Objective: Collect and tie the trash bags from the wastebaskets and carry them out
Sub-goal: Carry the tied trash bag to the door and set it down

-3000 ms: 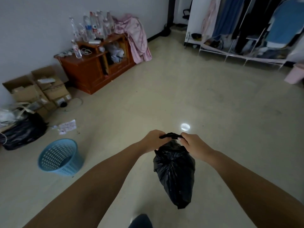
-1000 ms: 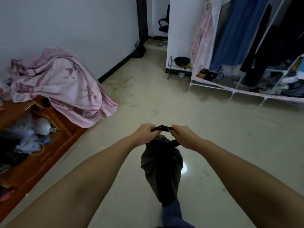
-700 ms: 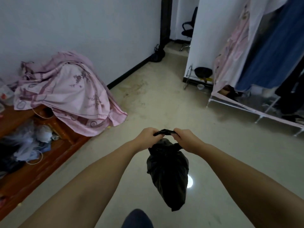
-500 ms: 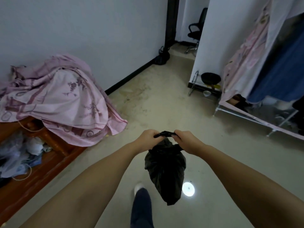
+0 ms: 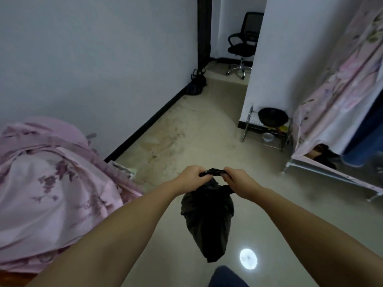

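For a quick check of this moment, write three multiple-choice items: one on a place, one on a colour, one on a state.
1. Where is the office chair?
A. Beyond the doorway at the far end
B. Beside the pink sheet
C. Under the hanging clothes

2. What colour is the trash bag?
A. Blue
B. Black
C. White

3. How is the trash bag held?
A. Lying on the floor
B. Hanging from one hand
C. Hanging in the air, its top gripped by both hands

Answers: 1 A, the chair stands past the dark door frame. 2 B, the bag is black all over. 3 C, the left hand and right hand each clasp the twisted top, and the bag dangles above the floor.
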A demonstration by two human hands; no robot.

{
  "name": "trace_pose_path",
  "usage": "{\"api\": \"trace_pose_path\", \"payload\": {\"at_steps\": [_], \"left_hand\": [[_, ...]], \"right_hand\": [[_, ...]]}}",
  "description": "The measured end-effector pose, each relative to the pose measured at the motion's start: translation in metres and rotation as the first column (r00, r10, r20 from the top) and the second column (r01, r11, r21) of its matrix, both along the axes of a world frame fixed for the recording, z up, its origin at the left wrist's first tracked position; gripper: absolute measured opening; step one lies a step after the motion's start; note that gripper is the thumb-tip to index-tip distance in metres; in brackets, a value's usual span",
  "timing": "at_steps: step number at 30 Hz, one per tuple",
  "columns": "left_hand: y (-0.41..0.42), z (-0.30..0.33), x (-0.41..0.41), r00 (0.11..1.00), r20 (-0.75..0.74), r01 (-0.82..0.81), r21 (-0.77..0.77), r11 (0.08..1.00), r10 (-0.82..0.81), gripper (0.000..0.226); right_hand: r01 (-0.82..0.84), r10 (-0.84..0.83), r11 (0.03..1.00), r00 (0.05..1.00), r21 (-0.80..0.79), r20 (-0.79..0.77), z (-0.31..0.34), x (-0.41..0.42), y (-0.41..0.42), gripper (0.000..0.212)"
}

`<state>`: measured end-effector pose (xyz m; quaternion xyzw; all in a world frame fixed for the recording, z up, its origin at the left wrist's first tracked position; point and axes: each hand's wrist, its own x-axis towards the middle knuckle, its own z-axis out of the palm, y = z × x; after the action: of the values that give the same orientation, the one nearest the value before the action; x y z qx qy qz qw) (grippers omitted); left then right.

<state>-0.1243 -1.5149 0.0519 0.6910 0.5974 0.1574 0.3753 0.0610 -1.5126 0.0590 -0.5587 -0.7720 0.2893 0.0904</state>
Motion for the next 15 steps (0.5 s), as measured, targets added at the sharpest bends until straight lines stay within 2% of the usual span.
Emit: {"api": "trace_pose_path", "payload": {"at_steps": [7,15], "left_hand": [[0.198,-0.014,-0.023,1.0,-0.011,0.024,0.009,1.0,-0.024,0.03],[0.397,-0.012,-0.042,0.994,0.064,-0.082,-0.029,0.996,0.084,0.033]], "right_hand": [[-0.015,0.015,0.999,1.0,0.042,0.008,-0.019,-0.023,0.194,0.02],[-0.109,0.107,0.994,0.992,0.031,0.063,-0.006,-0.044,0.415,0.025]]}}
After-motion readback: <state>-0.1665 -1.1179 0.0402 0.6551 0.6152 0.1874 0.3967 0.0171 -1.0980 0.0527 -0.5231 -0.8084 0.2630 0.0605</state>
